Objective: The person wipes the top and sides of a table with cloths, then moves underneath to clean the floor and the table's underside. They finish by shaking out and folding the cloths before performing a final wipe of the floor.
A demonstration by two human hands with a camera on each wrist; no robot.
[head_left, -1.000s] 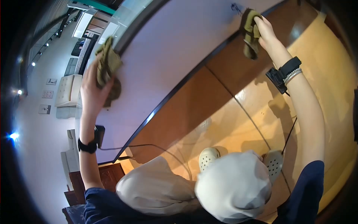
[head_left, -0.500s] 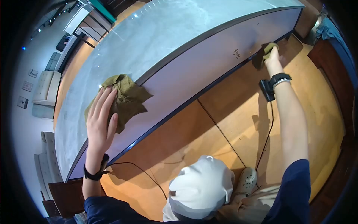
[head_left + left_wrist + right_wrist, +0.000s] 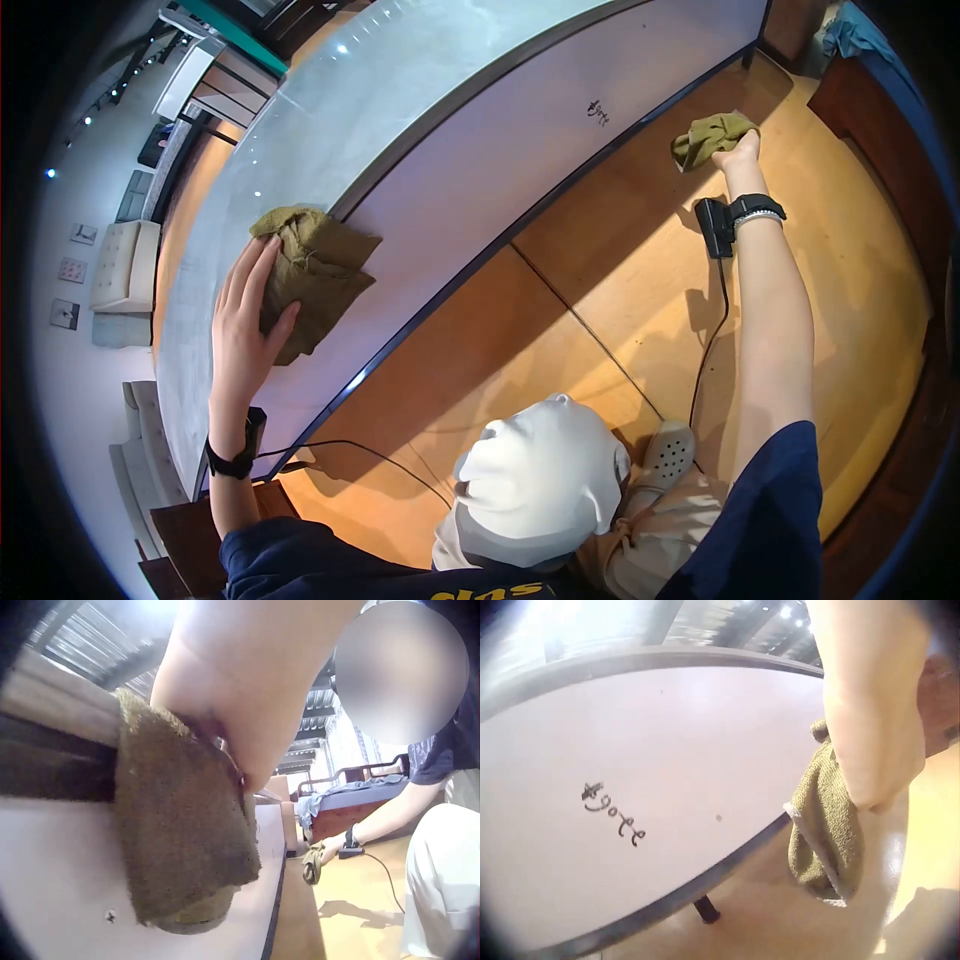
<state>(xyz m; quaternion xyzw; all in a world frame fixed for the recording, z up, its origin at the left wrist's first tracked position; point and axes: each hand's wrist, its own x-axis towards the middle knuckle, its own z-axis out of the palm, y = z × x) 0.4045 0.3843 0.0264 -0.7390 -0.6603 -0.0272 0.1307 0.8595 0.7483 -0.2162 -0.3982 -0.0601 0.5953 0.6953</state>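
Observation:
My left hand (image 3: 240, 310) rests with straight fingers and spread thumb on an olive-green cloth (image 3: 320, 280) at the marbled tabletop's edge (image 3: 400, 165). In the left wrist view, that cloth (image 3: 180, 817) hangs over the dark edge and down the pale side panel (image 3: 60, 885). My right hand (image 3: 740, 152) grips a second olive cloth (image 3: 708, 138), bunched up, over the floor to the right of the panel. In the right wrist view, this cloth (image 3: 826, 825) hangs folded below the hand, its light hem showing.
Dark handwriting (image 3: 598, 112) marks the panel, and a short table leg (image 3: 706, 909) stands beneath it. Orange tiled floor (image 3: 480, 400) lies in front. A cable (image 3: 715, 340) runs from the right wrist camera. Wooden furniture with blue fabric (image 3: 860, 40) stands far right.
The right hand has come down from the panel and slightly back to over the floor, cloth still gripped. My left hand has gone from the panel's face up to the tabletop edge, its cloth spreading out.

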